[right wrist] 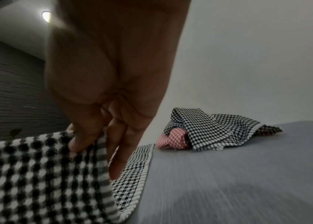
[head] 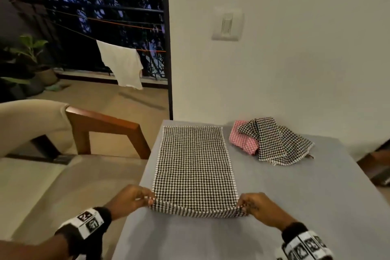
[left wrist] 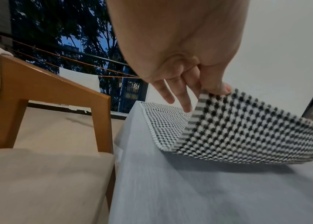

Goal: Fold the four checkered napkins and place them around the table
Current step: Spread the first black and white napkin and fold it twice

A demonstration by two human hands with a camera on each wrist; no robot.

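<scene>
On the grey table (head: 295, 207), the black-and-white checkered cloth napkin's (head: 194, 160) near corners were pinched and lifted by left hand (head: 128, 198) and right hand (head: 256, 207) for folding.

The pink checkered napkin (head: 242, 139) lay mostly hidden under the crumpled black checkered napkins (head: 276, 141), whose count could not be told. In the right wrist view the lifted napkin edge (right wrist: 42, 174) was blurred, cut off by the frame, and hid the fingers' (right wrist: 78, 144) tips.

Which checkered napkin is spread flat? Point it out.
The black-and-white napkin held at its near corners by both hands; the pink napkin and the other black-and-white one lie crumpled beyond.
</scene>
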